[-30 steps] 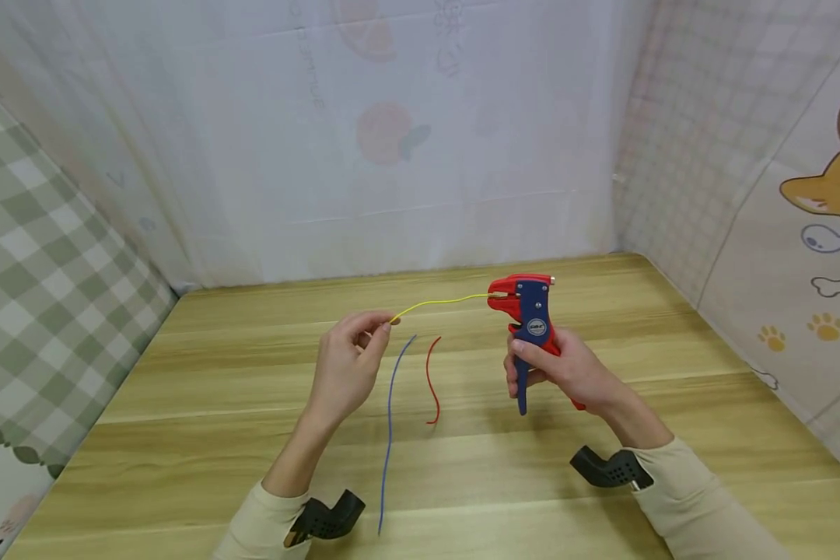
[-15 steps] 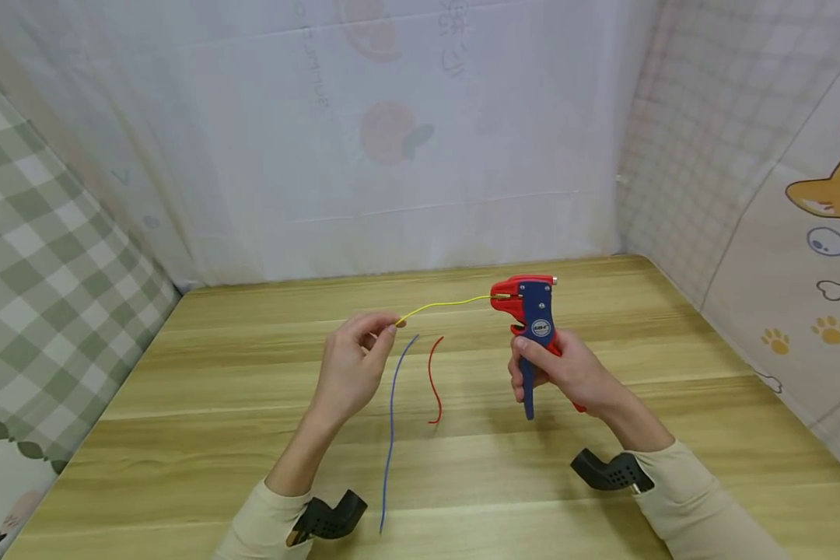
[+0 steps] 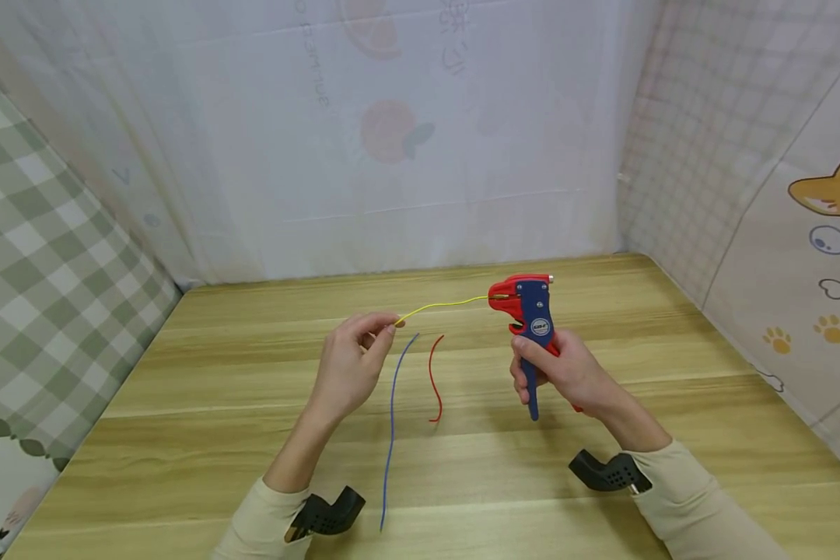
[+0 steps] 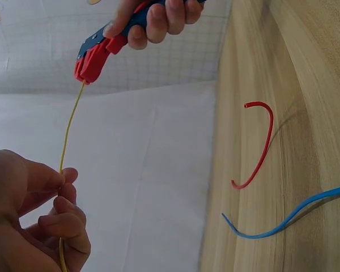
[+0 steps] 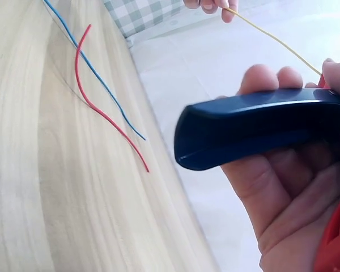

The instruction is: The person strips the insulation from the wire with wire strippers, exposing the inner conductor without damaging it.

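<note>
My left hand (image 3: pixel 353 362) pinches a yellow wire (image 3: pixel 441 304) between thumb and forefinger; in the left wrist view its tail runs down past the curled fingers. The wire's far end enters the red jaws of a wire stripper (image 3: pixel 532 303) with dark blue and red handles. Gripping that stripper by its handles is my right hand (image 3: pixel 567 369), held above the table. The blue handle (image 5: pixel 260 127) fills much of the right wrist view, with fingers wrapped about it. On the wood lie a blue wire (image 3: pixel 391 428) and a shorter, curved red wire (image 3: pixel 432 377), between the two hands.
A wooden table (image 3: pixel 217 435) spreads under both hands. White printed cloth (image 3: pixel 273 155) hangs behind its back edge. Green checked cloth (image 3: pixel 56 218) stands at the left, and a panel with cartoon prints (image 3: pixel 763 257) at the right. Black wrist mounts (image 3: pixel 329 512) sit by both sleeves.
The stripper's blue handle has swung slightly toward the red one, and the jaws have closed on the wire's end. The hands have hardly moved.
</note>
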`<state>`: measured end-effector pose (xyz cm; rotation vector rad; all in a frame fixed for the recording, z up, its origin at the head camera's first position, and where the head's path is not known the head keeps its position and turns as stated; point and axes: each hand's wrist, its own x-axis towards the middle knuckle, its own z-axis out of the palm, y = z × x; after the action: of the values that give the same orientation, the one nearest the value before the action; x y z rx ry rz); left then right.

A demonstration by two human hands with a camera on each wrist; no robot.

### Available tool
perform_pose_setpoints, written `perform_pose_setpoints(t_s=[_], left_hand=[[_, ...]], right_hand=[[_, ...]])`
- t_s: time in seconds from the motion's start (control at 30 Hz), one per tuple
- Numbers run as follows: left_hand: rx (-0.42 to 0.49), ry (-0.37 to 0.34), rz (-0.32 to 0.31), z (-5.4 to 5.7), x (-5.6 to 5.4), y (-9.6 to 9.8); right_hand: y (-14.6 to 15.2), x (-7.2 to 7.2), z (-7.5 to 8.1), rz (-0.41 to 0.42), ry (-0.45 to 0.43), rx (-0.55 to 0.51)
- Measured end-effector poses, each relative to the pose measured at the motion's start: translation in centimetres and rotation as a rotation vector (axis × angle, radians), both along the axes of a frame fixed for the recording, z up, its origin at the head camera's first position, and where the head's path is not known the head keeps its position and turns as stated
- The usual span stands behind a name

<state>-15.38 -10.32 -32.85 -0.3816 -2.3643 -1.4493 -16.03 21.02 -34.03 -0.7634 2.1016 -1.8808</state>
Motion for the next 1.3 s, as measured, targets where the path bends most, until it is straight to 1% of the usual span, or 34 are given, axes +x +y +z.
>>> perform_pose_setpoints(t_s=[0.17, 0.33, 0.47, 0.6, 0.67, 0.77, 0.83, 0.9, 1.0, 1.1, 1.2, 1.3], left_hand=[[-0.025, -0.023, -0.004, 0.0, -0.1, -0.3], [-0.047, -0.062, -0.018, 0.2, -0.1, -0.5], [-0.056, -0.110, -0.023, 0.3, 0.1, -0.7], [-0.033, -0.175, -0.034, 0.4, 0.2, -0.8], [-0.028, -0.202, -0.050, 0.3, 0.2, -0.8], [-0.057, -0.221, -0.075, 0.2, 0.2, -0.8], [-0.079, -0.228, -0.088, 0.1, 0.3, -0.8], [-0.088, -0.237, -0.094, 0.1, 0.4, -0.8], [-0.079, -0.260, -0.100, 0.3, 0.6, -1.0], [-0.074, -0.295, -0.118, 0.8, 0.7, -1.2], [-0.044, -0.334, -0.166, 1.5, 0.7, -1.3], [0.005, -0.378, -0.226, 2.2, 0.8, -1.3]], right_hand=[[-0.6, 0.0, -0.4, -0.029, -0.009, -0.022], [-1.2, 0.2, -0.7, -0.089, -0.036, -0.019], [-1.6, 0.4, -1.1, -0.134, -0.086, -0.014], [-2.0, 0.4, -1.5, -0.192, -0.115, -0.019], [-2.0, 0.3, -1.8, -0.226, -0.120, -0.020], [-1.8, 0.1, -2.1, -0.256, -0.136, -0.014], [-1.6, 0.1, -2.2, -0.247, -0.145, -0.005], [-1.4, 0.0, -2.2, -0.220, -0.155, -0.004], [-1.2, -0.2, -1.9, -0.157, -0.167, -0.028], [-0.8, -0.5, -1.7, -0.081, -0.184, -0.048], [-0.3, -0.7, -1.3, -0.030, -0.215, -0.033], [0.1, -1.0, -0.7, -0.036, -0.264, 0.011]])
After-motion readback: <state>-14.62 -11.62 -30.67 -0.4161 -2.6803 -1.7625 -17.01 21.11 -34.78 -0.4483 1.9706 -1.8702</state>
